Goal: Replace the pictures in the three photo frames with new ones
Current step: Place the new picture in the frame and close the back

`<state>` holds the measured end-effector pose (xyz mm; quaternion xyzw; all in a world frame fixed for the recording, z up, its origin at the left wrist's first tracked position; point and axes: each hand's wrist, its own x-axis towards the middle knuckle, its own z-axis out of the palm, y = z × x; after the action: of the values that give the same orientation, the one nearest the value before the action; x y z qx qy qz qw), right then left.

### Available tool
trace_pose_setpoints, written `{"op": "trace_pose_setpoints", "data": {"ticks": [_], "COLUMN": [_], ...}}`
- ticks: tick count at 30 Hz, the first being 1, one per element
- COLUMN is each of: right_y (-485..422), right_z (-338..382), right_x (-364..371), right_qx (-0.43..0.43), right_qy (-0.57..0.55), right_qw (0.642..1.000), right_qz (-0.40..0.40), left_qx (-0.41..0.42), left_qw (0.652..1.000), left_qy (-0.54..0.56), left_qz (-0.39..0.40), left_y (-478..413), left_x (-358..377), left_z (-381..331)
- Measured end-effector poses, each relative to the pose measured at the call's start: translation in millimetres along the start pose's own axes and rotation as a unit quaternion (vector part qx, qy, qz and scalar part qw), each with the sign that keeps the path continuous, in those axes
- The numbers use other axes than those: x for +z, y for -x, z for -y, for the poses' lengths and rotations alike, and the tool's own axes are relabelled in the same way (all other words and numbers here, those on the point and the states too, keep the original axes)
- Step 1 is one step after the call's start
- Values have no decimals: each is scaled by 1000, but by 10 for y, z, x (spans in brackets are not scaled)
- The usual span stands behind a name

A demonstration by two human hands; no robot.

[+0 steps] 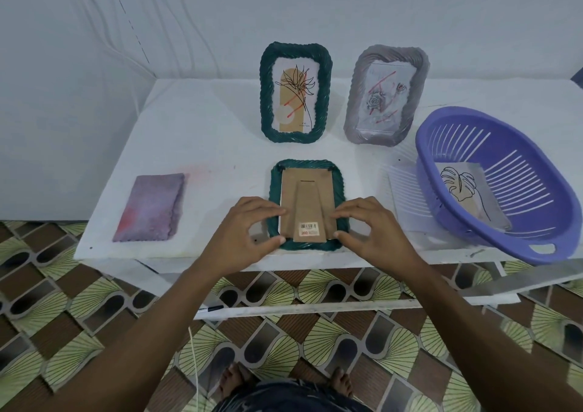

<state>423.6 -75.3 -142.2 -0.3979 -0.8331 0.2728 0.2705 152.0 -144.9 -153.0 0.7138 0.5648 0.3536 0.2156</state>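
Observation:
A green photo frame lies face down near the table's front edge, its brown cardboard back and folded stand facing up. My left hand touches the frame's lower left side with pinched fingertips. My right hand touches its lower right side the same way. Behind it a second green frame stands upright with a flower drawing. A grey frame leans beside it, holding a rose picture. A leaf drawing lies inside the purple basket.
The purple basket sits at the table's right, overhanging the front edge. A purple-pink cloth lies at the left. The white table stands against a white wall. A pen rests on a lower shelf above the patterned floor.

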Motion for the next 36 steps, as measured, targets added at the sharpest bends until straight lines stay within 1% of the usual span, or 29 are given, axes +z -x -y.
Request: {"op": "trace_pose_setpoints", "data": {"ticks": [6,9,15,22,28,33,36], "right_y": [-2,-12,-23,-32,-29,-67,-127], "right_z": [-13,-17,-47,-48,-6,138,166], "right_x": [-9,-18,89,157,179,284,307], "right_qx": [6,0,10,12,20,24,18], "right_qy": [-14,-1,14,-8,12,25,-3], "right_qw": [1000,999,1000,999,998,998,999], "right_qz": [21,35,-5,-37,-50,-49,-35], "left_qx": [-5,1,6,-4,-9,-40,-49], "left_qw": [1000,1000,999,999,998,997,991], "left_qy": [0,-10,-33,-37,-49,-63,-105], "left_qz": [-3,-4,-26,-38,-47,-37,-68], "left_y": [-18,-25,-17,-37,-37,1,-22], "left_x": [19,20,65,117,95,-29,-117], "left_z": [23,27,34,-28,-31,3,-11]}}
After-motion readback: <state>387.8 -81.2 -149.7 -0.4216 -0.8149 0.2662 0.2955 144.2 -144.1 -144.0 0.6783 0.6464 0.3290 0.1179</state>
